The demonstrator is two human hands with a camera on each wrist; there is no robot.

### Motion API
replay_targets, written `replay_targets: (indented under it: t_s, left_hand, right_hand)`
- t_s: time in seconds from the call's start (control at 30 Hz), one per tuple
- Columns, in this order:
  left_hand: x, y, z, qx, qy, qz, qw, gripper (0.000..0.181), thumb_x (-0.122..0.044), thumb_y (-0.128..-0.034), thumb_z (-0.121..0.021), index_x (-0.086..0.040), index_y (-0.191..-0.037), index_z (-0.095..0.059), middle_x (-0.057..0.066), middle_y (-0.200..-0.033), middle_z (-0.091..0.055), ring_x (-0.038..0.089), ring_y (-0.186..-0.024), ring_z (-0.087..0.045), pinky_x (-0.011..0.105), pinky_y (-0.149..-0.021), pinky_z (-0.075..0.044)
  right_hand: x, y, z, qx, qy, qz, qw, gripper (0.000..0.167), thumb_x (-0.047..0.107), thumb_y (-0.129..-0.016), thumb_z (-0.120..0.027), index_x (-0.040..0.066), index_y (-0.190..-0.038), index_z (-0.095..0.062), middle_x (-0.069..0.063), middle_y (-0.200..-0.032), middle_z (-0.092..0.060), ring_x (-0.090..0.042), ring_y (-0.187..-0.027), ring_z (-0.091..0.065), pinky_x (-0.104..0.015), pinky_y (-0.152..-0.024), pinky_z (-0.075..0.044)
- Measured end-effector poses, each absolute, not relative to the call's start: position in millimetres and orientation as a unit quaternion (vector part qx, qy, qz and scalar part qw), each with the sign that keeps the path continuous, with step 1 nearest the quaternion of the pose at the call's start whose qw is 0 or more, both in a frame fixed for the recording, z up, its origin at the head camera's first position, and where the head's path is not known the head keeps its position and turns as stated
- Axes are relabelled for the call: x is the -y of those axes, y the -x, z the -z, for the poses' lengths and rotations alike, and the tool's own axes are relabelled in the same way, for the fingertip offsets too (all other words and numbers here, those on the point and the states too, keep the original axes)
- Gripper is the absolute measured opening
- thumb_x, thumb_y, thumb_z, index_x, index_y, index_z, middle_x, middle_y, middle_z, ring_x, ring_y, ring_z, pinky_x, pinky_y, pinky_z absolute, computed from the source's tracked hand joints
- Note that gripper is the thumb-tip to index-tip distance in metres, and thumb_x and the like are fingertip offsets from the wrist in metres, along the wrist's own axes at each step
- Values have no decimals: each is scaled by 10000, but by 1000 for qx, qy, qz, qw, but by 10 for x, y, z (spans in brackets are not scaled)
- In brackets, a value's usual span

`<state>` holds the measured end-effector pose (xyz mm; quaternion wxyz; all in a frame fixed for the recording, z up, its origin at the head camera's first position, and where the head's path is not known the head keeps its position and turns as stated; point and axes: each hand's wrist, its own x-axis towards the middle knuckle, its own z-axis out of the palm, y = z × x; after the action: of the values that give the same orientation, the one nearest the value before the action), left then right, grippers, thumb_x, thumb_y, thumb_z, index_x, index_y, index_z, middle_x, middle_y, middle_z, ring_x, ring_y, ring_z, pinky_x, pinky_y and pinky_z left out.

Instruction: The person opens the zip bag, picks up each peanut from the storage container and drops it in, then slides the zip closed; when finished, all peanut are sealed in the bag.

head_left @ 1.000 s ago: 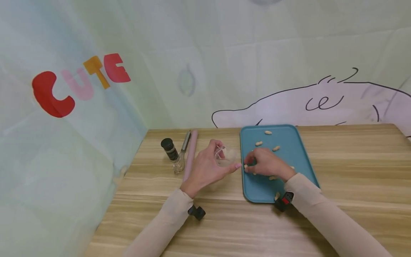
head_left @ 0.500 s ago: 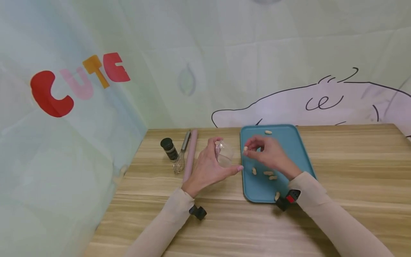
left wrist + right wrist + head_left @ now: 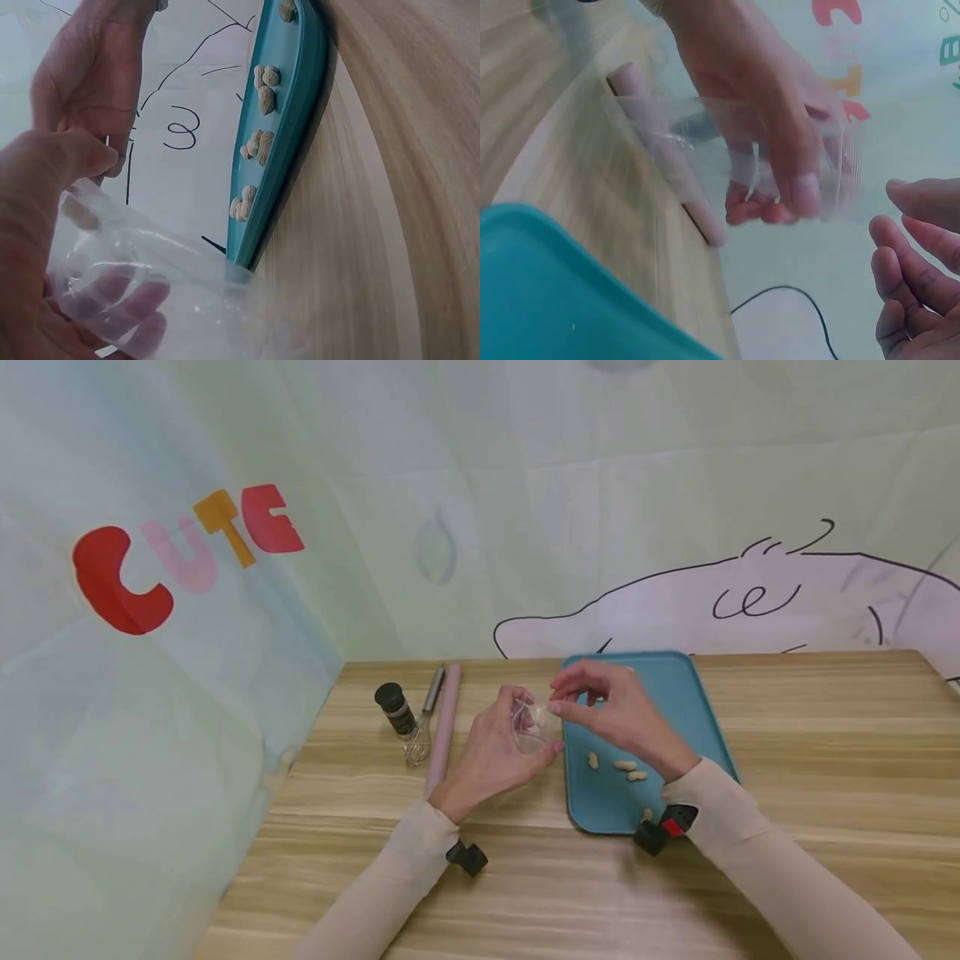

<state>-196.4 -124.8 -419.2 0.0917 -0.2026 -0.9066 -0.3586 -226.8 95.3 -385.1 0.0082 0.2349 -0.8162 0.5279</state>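
My left hand (image 3: 491, 756) grips a clear plastic bag (image 3: 534, 735), thumb on the near side and fingers behind. In the left wrist view the bag (image 3: 187, 277) hangs from that hand, with a blurred brownish shape near its mouth that I cannot make out. Right beside the mouth is my right hand (image 3: 618, 714), its thumb and fingertips slightly parted; in the right wrist view nothing shows between the fingers of this hand (image 3: 922, 262). Several peanuts (image 3: 626, 766) lie on the blue tray (image 3: 611, 802), partly under my right hand and forearm.
Left of the bag, a pink rod (image 3: 446, 718), a metal whisk (image 3: 420, 737) and a black-lidded jar (image 3: 395, 706) are on the wooden table (image 3: 525, 877). Printed fabric (image 3: 450, 527) hangs behind the table's far edge.
My right hand has come up and left from the tray to the bag's mouth; the peanut it pinched no longer shows in its fingers. My left hand still holds the bag, slightly turned.
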Motion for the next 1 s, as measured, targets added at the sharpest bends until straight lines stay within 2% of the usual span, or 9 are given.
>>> replay_targets:
  t_s: [0.2,0.37,0.5,0.63,0.77,1.0]
  left_hand:
    - [1252,1977,4197,906,200,362,93,650,-368,-867,-853,-122,-1338,-477,80,-980,-670,162,-875,-621,295,-778,-509]
    - [1256,1977,4189,905,200,365,87,658,-373,-871,-844,-111,-1352,-478,97,-1008,-685,204,-900,-649,310,-795,-521]
    - [1255,1967,4169,907,202,360,88,665,-375,-873,-841,-96,-1357,-480,56,-1000,-671,186,-903,-648,306,-802,-533]
    - [1250,1949,4144,910,198,352,90,667,-385,-867,-848,-121,-1351,-472,28,-997,-663,158,-904,-642,294,-804,-540]
    - [1247,1947,4137,912,199,345,99,674,-380,-861,-852,-115,-1351,-473,31,-994,-662,164,-899,-644,284,-799,-533]
    - [1255,1965,4154,911,205,339,115,673,-337,-855,-876,-81,-1342,-488,88,-995,-690,176,-884,-657,272,-784,-532]
  right_hand:
    - [-1136,2364,3954,819,-216,-531,11,206,206,-1005,-767,104,-1184,-755,-108,-1098,-784,-114,-963,-671,-264,-812,-516]
    - [-1346,2409,4074,863,-180,-472,4,253,214,-1025,-736,61,-1224,-772,-125,-1141,-799,-178,-970,-653,-235,-780,-510]
    - [-1496,2420,4189,895,-164,-415,-18,267,170,-1026,-715,15,-1233,-778,-168,-1152,-804,-234,-970,-674,-269,-759,-516]
    - [-1622,2429,4280,915,-157,-366,-59,246,145,-1016,-711,11,-1210,-783,-201,-1143,-794,-276,-984,-705,-361,-789,-568]
    - [-1688,2432,4325,923,-162,-337,-96,263,173,-1001,-740,34,-1221,-781,-193,-1131,-790,-256,-954,-708,-386,-786,-583]
    - [-1676,2437,4371,929,-158,-317,-105,292,191,-987,-760,17,-1221,-778,-126,-1038,-769,-201,-870,-628,-298,-708,-486]
